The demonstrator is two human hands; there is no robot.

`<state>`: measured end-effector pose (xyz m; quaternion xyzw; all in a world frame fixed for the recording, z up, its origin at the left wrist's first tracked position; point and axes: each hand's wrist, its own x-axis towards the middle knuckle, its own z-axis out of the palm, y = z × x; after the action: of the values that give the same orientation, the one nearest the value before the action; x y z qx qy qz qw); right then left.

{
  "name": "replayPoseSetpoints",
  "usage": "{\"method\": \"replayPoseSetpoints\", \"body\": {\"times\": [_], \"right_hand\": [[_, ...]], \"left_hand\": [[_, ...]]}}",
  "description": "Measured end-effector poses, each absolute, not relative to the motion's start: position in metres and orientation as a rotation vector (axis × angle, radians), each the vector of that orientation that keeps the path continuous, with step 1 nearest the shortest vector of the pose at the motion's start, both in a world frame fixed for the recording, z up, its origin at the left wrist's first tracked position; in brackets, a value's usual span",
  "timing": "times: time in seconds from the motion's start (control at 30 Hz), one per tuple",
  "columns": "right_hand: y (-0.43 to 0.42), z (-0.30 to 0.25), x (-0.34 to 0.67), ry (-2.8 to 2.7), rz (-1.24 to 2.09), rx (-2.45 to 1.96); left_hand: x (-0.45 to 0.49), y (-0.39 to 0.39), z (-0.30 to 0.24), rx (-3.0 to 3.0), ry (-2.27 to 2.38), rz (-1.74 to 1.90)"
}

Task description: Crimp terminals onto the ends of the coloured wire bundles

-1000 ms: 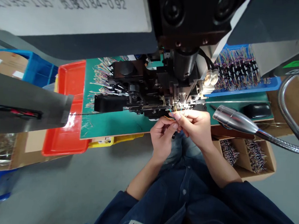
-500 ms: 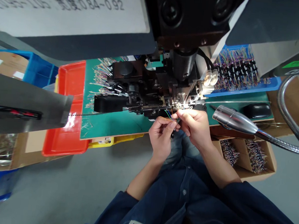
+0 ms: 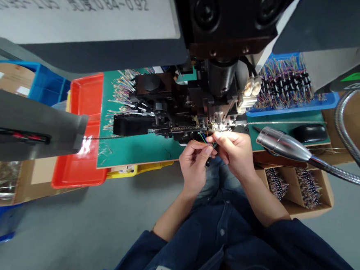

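Observation:
My left hand [image 3: 194, 162] and my right hand [image 3: 236, 152] meet just below the lit die of a black crimping machine [image 3: 181, 110]. Both pinch a small bundle of thin coloured wires [image 3: 204, 139]: green, blue and orange strands fan out above my fingers. My right thumb and forefinger hold one wire tip up at the bright spot under the press head [image 3: 222, 78]. A strip of terminals [image 3: 180, 128] feeds into the die from the left.
The machine sits on a green mat [image 3: 136, 148]. A red tray [image 3: 80, 144] lies left, a blue tray of wired parts [image 3: 288, 87] back right, a gooseneck lamp [image 3: 285, 144] right, a cardboard box of wires [image 3: 299, 188] below it. Blue bins at far left.
Both hands have shifted slightly left and up toward the die. The wire tips now sit closer to the lit spot; the grip is the same.

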<state>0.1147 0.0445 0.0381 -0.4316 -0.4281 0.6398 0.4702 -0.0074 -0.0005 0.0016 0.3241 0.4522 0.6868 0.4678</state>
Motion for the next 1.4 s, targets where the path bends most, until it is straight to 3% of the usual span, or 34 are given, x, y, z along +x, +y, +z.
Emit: {"method": "replayPoseSetpoints", "body": {"times": [0.33,0.8,1.4], "right_hand": [[0.042,0.051,0.116,-1.184,1.467,-1.106],[0.045,0.042,0.113,-0.992,1.642,-1.089],[0.043,0.051,0.118,-1.189,1.483,-1.135]], "left_hand": [[-0.009,-0.003,-0.004,0.834,1.061,1.626],[-0.007,0.0,0.003,0.785,1.111,1.651],[-0.009,-0.001,-0.001,0.814,1.091,1.597]]}}
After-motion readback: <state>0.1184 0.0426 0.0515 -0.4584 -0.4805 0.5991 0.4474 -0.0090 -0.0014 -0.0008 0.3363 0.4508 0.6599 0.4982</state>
